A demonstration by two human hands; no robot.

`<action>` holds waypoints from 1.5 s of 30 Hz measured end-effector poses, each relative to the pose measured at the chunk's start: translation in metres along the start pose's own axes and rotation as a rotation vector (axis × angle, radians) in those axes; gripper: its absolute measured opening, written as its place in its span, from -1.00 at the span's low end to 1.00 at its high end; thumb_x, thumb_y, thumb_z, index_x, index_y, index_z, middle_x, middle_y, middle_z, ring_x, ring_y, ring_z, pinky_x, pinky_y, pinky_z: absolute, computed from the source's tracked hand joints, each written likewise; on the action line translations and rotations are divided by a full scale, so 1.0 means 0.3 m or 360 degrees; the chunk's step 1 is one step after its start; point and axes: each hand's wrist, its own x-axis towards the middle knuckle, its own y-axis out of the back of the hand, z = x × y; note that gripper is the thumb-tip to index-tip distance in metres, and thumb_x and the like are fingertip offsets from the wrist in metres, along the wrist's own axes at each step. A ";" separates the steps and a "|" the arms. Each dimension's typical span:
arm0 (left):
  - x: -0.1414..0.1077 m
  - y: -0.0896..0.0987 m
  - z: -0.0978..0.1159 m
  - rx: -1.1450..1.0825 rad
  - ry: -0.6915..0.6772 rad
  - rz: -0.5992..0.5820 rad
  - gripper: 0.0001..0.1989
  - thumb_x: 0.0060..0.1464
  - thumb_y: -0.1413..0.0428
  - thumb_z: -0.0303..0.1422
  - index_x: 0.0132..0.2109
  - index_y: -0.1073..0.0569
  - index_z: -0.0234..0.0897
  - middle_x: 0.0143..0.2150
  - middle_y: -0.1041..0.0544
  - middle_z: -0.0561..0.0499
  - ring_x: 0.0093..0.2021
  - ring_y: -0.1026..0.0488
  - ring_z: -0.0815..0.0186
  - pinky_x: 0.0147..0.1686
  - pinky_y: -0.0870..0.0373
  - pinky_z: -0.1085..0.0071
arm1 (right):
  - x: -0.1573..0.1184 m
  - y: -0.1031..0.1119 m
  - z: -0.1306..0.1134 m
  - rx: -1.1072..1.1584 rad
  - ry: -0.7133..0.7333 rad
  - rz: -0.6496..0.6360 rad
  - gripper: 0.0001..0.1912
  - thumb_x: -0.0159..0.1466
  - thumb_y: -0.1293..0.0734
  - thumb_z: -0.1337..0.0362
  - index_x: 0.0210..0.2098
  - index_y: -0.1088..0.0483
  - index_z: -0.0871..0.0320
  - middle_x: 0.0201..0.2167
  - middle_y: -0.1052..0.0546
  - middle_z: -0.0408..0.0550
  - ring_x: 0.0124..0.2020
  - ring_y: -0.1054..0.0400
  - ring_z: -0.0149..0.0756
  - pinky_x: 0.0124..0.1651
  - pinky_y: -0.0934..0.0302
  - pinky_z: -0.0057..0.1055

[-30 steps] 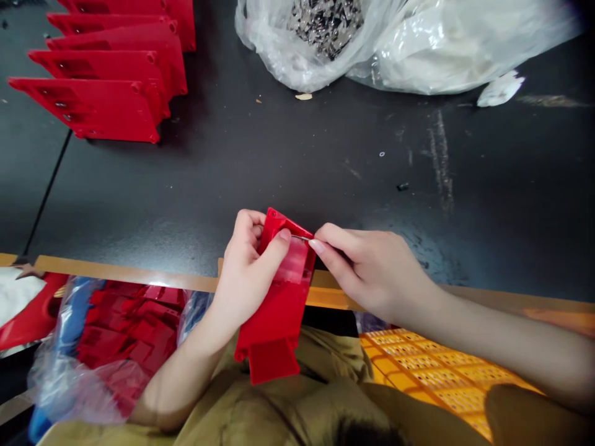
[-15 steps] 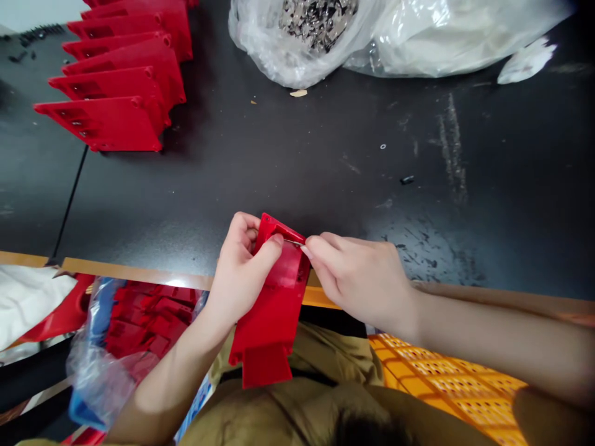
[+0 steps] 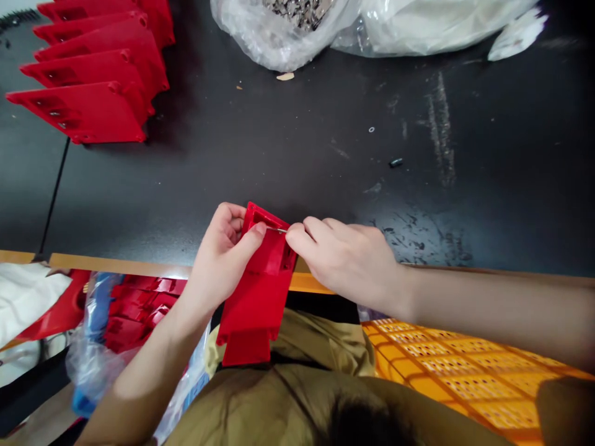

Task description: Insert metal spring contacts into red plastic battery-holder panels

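Yellow crate (image 3: 446, 365) lower right, partly hidden. Loose red parts (image 3: 127, 316) lower left, partly behind left arm (image 3: 153, 362). Left hand (image 3: 220, 257) grips red panel (image 3: 253, 297), tilted over near edge of worktop (image 3: 260, 148). Right hand (image 3: 346, 257) pinches thin metal piece (image 3: 277, 230) at panel's upper end; piece's ends hard to make out. Far: standing red panels (image 3: 100, 111), clear bag (image 3: 281, 46) of small shiny pieces (image 3: 302, 12), all cut off at top.
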 end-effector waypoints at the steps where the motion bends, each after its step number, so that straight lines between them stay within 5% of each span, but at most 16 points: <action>1: 0.000 0.003 0.002 -0.0018 0.0029 -0.0016 -0.82 0.12 -0.20 -0.33 -0.22 -0.33 -0.25 -0.39 -0.50 0.12 -0.51 -0.39 0.48 -0.53 -0.35 0.59 | 0.002 0.000 0.000 -0.0010 0.0002 -0.0004 -0.81 0.32 -0.15 0.47 -0.29 -0.36 0.19 -0.51 -0.36 -0.17 -0.54 -0.30 -0.39 -0.55 0.14 -0.40; 9: 0.024 0.027 0.006 -0.0201 0.0188 0.0040 -0.94 0.18 -0.06 -0.39 -0.19 -0.33 -0.24 -0.36 -0.48 0.12 -0.44 -0.42 0.48 -0.43 -0.37 0.60 | 0.024 0.052 0.011 0.0437 -0.0357 -0.0262 -0.74 0.46 -0.13 0.20 -0.27 -0.38 0.10 -0.45 -0.45 -0.20 -0.49 -0.35 -0.37 -0.52 0.21 -0.39; 15: 0.012 0.034 -0.027 -0.0054 -0.0093 -0.0062 -0.84 0.25 -0.05 -0.28 -0.07 -0.32 -0.22 -0.14 -0.51 0.03 -0.28 -0.48 0.40 -0.25 -0.46 0.47 | -0.010 0.078 0.066 0.1187 -0.0637 -0.0507 -0.56 0.49 0.01 0.04 -0.34 -0.27 0.12 -0.59 -0.37 -0.25 -0.58 -0.22 -0.44 -0.46 0.04 -0.45; 22: 0.000 0.027 -0.049 0.0064 -0.0341 -0.0051 -0.83 0.29 -0.02 -0.25 -0.03 -0.30 -0.19 -0.09 -0.51 0.00 -0.12 -0.49 0.34 -0.15 -0.45 0.43 | 0.017 0.071 0.067 0.1617 -0.0516 -0.0521 -0.67 0.48 -0.08 0.14 -0.28 -0.34 0.14 -0.35 -0.47 -0.16 -0.36 -0.33 -0.45 -0.27 -0.13 -0.50; 31: -0.018 0.027 -0.045 0.0204 -0.0305 -0.0018 -0.77 0.30 -0.03 -0.17 0.02 -0.32 -0.14 -0.01 -0.53 0.01 -0.12 -0.51 0.33 -0.15 -0.39 0.42 | 0.041 0.099 0.035 0.1365 -0.0721 -0.0479 -0.67 0.43 -0.12 0.06 -0.38 -0.23 0.12 -0.73 -0.13 -0.33 -0.72 -0.01 -0.49 -0.57 0.15 -0.48; 45: -0.020 0.026 -0.045 0.0070 -0.0221 0.0016 -0.82 0.28 -0.04 -0.21 -0.03 -0.35 -0.14 -0.05 -0.53 0.06 -0.19 -0.49 0.35 -0.18 -0.35 0.42 | 0.054 0.107 0.052 0.1380 -0.0778 -0.0435 -0.70 0.36 -0.26 0.13 -0.44 -0.30 0.14 -0.64 -0.25 -0.28 -0.62 -0.03 -0.52 -0.55 0.06 -0.54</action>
